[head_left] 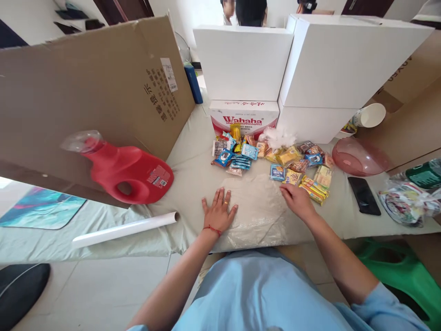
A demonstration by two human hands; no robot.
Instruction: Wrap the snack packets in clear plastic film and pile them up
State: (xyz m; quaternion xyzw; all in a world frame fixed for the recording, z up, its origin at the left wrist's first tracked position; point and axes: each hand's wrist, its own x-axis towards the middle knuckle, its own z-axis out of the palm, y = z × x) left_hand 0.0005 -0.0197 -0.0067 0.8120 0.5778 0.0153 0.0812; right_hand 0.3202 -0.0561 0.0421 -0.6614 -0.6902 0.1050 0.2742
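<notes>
A clear plastic bag (257,209) lies spread flat on the cloth-covered table between my hands. My left hand (217,212) is palm down with its fingers spread, at the bag's left edge; it wears a ring and a red string bracelet. At the bag's upper right corner, my right hand (299,200) is closed in a pinch, with the plastic at its fingertips. Just beyond it are packaged snacks (292,158) in a loose pile, including yellow packets (314,189). Another pile of small snack packets (237,154) sits farther left.
A white Wahaha carton (244,110) and white boxes (320,64) stand behind the snacks. To the left are a red jug (132,174), a large cardboard box (103,87) and a white roll (126,230). A phone (364,196) and pink bowl (358,156) are at right.
</notes>
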